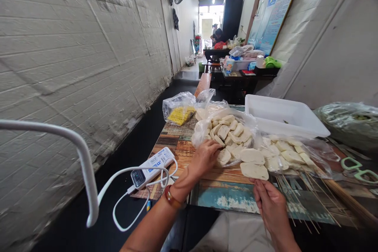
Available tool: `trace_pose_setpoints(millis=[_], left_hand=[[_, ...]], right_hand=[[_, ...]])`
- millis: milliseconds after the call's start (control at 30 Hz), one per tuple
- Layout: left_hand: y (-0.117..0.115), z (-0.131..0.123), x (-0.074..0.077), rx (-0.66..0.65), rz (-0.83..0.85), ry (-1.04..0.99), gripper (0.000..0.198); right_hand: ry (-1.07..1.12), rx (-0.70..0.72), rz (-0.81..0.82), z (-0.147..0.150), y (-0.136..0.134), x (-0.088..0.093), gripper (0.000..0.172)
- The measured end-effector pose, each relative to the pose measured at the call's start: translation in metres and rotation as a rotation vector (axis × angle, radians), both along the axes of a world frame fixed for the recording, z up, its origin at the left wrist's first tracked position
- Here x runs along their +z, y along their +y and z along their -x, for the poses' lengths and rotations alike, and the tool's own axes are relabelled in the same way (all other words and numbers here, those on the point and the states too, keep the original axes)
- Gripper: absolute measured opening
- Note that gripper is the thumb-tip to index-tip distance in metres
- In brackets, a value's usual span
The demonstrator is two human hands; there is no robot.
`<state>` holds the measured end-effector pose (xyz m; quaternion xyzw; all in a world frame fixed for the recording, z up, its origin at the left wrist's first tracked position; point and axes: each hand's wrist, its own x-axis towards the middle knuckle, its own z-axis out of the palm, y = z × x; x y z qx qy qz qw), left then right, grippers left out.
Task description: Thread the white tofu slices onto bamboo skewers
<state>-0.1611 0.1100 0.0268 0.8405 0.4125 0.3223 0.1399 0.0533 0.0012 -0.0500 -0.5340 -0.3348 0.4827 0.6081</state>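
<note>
A clear plastic bag [254, 126] lies open on the wood-patterned table, full of pale flat slices [232, 132]. My left hand [206, 155] reaches to the bag's near left edge, its fingers bent against the slices; whether it grips one is hidden. My right hand [267, 195] is closed in a pinch at the near edge of two pale slices [254, 170] that carry one above the other; a thin stick runs down from its fingers. Right of them, more slices [291, 153] lie in a second bag, with several thin wooden sticks [313, 197] below.
A white plastic tub [283, 116] stands behind the bags. At the left are a bag with a yellow item [180, 115] and a white power strip [153, 167] with its cable. Green-handled scissors [358, 170] lie at the right, below a large wrapped bundle [351, 122]. People sit far back.
</note>
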Motion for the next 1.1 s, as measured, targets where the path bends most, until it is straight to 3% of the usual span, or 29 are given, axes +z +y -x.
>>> trace_pose_setpoints(millis=[133, 267, 533, 667, 733, 900, 1100], left_hand=[[0.024, -0.007, 0.007, 0.075, -0.115, 0.254, 0.020], [0.040, -0.014, 0.004, 0.094, -0.131, 0.378, 0.016], [0.045, -0.011, 0.000, 0.106, -0.170, 0.381, 0.020], [0.046, -0.009, 0.004, 0.080, -0.170, 0.368, 0.012], [0.048, -0.013, 0.007, 0.099, -0.166, 0.362, 0.010], [0.056, -0.031, 0.012, 0.207, -0.169, 0.361, 0.028], [0.066, -0.045, 0.009, 0.222, -0.132, 0.341, 0.030]], right_hand=[[-0.015, -0.013, -0.005, 0.002, 0.001, 0.003, 0.034], [-0.038, -0.013, -0.015, 0.003, 0.002, 0.005, 0.035], [-0.052, -0.009, -0.007, 0.004, 0.003, 0.005, 0.037], [-0.045, -0.011, 0.006, 0.004, 0.002, 0.005, 0.036], [-0.040, -0.016, 0.011, 0.004, 0.002, 0.005, 0.035], [-0.028, -0.014, 0.011, 0.003, 0.002, 0.001, 0.032], [-0.019, 0.000, 0.004, 0.002, 0.003, -0.004, 0.030]])
